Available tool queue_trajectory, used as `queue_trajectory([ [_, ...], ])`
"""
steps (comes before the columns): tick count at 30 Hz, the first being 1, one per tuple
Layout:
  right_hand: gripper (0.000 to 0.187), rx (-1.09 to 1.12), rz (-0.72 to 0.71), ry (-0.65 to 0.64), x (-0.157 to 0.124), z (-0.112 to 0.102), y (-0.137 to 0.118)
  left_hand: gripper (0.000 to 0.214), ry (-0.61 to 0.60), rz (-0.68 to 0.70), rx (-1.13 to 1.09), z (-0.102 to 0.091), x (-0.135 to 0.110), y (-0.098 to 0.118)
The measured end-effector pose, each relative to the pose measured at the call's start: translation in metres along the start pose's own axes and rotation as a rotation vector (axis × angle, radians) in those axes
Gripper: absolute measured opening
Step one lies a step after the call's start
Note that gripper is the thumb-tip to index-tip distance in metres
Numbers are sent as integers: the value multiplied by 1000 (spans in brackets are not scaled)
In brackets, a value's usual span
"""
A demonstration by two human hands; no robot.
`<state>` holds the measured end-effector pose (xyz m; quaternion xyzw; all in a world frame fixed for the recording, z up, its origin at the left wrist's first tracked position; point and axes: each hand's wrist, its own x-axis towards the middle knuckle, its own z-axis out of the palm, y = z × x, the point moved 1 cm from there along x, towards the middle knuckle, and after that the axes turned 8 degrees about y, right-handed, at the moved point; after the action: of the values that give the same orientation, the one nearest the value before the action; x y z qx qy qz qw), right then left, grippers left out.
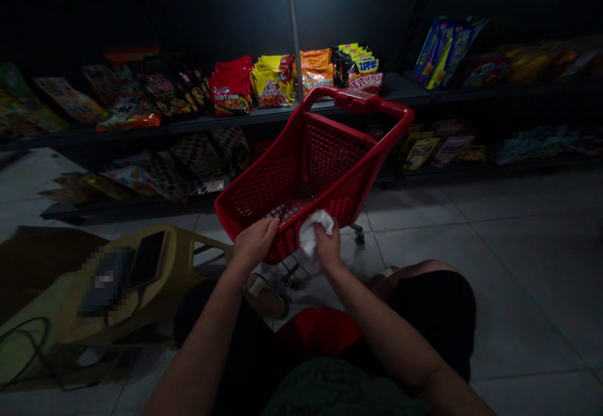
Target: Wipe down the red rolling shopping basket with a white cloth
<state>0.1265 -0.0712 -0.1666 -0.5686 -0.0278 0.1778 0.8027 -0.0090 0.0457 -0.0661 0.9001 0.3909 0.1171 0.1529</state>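
A red plastic shopping cart (339, 132) on small wheels stands tilted in view right in front of my knees. My left hand (255, 240) is closed over the near rim of its basket, fingers curled inward. In my right hand (328, 246) a crumpled white cloth (311, 230) is bunched and pressed against the outside of the basket's near side wall. The cart's pushing handle (362, 100) points away from me, toward the shelves. Through the basket's holes the floor shows.
Dark shelves (188, 125) with bagged noodles (230, 87) and other packets run behind the cart. At left, a yellowish plastic stool (181, 259) carries a phone (148, 259) and a blurred dark item; a black cable (35, 340) hangs beside it. Pale floor tiles (518, 265) extend rightward.
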Motion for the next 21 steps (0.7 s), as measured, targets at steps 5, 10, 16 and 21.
queue_trajectory([
  [5,32,-84,117,-353,-30,7,8,48,11,14,8,0,0,-2],
  [10,38,94,166,169,32,-13,-13,47,-4,24,32,-1,3,-5],
  [16,40,69,315,-53,-2,-5,3,45,14,7,13,1,2,-4],
  [21,35,119,365,-19,5,-9,-8,45,6,-1,24,-1,0,-3],
])
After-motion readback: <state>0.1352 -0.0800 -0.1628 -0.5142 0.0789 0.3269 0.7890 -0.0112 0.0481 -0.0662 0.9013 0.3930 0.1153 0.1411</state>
